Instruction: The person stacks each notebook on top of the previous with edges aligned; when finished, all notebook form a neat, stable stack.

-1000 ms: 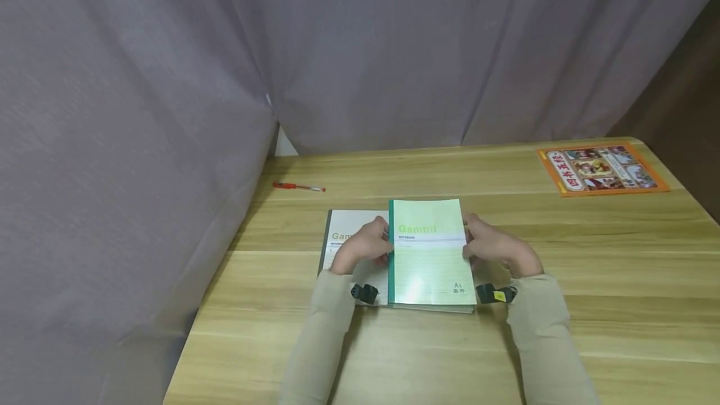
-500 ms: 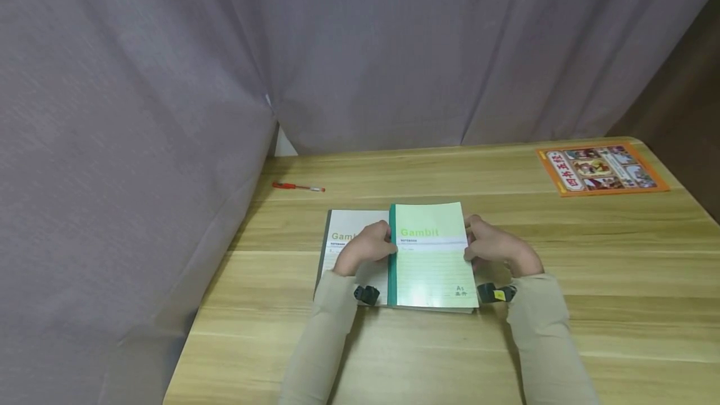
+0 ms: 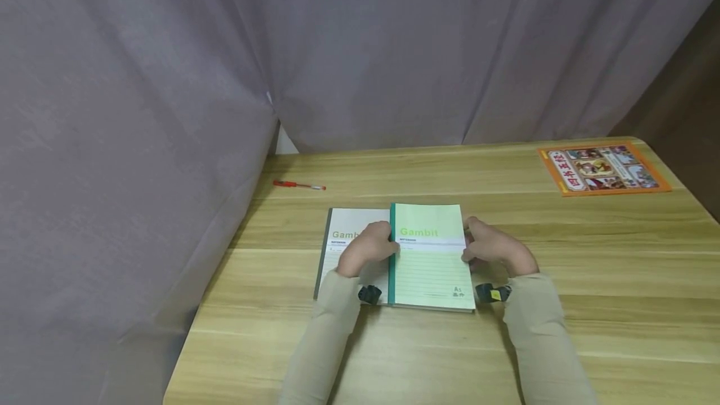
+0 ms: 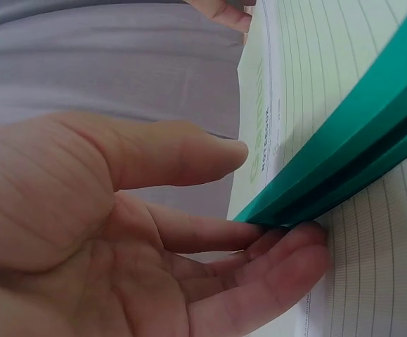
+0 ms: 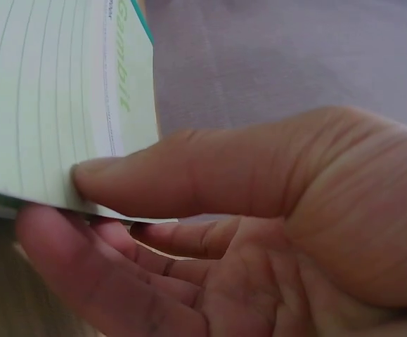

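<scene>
A pale green Gambit notebook (image 3: 430,267) with a teal spine (image 4: 337,154) overlaps the right part of a white Gambit notebook (image 3: 343,249) with a dark spine. At the teal spine is my left hand (image 3: 367,245), thumb on the cover side and fingertips beneath; a dark gap shows between two teal bands there. My right hand (image 3: 497,249) pinches the opposite edge, its thumb (image 5: 140,175) on the lined cover and the other fingers underneath. The middle of the white notebook is partly hidden by my left hand and the green notebook.
An orange picture book (image 3: 604,169) lies at the far right of the wooden table (image 3: 635,280). Toward the back left is a red pen (image 3: 299,185). Grey curtains (image 3: 371,55) hang behind and along the left side.
Over the last second the green notebook's far edge has shifted slightly toward me, and the bright glare on its cover has faded. Both hands keep their hold, with the left moved slightly right.
</scene>
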`<action>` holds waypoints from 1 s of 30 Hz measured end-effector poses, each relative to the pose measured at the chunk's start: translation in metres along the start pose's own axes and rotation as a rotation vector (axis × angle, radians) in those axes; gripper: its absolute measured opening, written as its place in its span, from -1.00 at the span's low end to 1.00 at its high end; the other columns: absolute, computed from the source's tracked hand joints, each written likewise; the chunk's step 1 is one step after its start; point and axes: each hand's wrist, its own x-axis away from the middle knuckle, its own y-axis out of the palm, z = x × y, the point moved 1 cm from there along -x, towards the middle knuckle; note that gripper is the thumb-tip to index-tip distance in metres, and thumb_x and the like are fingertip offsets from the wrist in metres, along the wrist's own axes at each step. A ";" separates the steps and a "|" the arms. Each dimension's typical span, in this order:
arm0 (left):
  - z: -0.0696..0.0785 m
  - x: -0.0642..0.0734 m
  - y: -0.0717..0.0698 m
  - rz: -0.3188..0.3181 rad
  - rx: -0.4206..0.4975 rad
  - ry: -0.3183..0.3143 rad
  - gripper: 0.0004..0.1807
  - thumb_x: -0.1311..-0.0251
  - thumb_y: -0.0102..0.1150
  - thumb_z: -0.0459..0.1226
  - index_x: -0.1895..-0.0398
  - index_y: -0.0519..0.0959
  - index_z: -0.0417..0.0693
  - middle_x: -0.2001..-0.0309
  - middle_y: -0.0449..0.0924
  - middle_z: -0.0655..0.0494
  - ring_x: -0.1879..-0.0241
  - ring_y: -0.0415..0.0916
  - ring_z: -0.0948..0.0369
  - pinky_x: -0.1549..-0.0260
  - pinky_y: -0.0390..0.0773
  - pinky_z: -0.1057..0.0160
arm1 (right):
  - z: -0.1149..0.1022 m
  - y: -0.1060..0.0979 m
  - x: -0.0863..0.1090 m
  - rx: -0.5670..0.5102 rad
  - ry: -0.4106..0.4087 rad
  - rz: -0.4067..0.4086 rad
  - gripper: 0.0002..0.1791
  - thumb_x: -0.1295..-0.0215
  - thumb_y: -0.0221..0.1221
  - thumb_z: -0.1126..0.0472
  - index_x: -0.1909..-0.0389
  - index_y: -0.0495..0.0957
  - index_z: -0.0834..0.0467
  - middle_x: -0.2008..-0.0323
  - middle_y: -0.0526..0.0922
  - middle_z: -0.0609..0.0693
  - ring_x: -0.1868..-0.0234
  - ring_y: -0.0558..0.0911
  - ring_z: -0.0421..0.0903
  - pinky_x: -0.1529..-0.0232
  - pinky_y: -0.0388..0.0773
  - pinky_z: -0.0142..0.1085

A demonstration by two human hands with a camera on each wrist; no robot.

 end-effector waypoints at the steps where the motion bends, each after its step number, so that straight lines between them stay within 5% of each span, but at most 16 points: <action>1: 0.001 0.000 0.000 -0.004 -0.012 0.003 -0.88 -0.32 0.14 -0.39 0.17 0.56 -0.31 0.52 0.35 0.07 0.56 0.28 0.18 0.57 0.30 0.29 | 0.001 0.001 -0.001 0.006 -0.001 0.002 -0.43 -0.05 0.15 0.54 -0.12 0.22 0.57 0.16 0.47 0.35 0.30 0.57 0.09 0.31 0.64 -0.12; 17: 0.000 -0.002 0.002 -0.050 -0.070 -0.019 -0.85 -0.35 0.19 -0.32 0.21 0.58 -0.29 0.58 0.32 0.09 0.63 0.24 0.20 0.60 0.28 0.30 | 0.006 0.003 -0.004 0.036 0.019 0.028 -0.48 -0.08 0.14 0.54 -0.09 0.23 0.55 0.31 0.43 0.21 0.38 0.55 0.04 0.33 0.64 -0.14; 30: -0.003 -0.001 -0.001 -0.015 -0.021 -0.020 -0.83 -0.38 0.17 -0.27 0.27 0.54 -0.24 0.51 0.39 0.06 0.56 0.28 0.19 0.56 0.31 0.28 | 0.002 -0.001 -0.004 0.061 0.021 0.024 -0.43 -0.13 0.15 0.52 -0.15 0.19 0.59 0.33 0.44 0.20 0.39 0.55 0.02 0.32 0.63 -0.13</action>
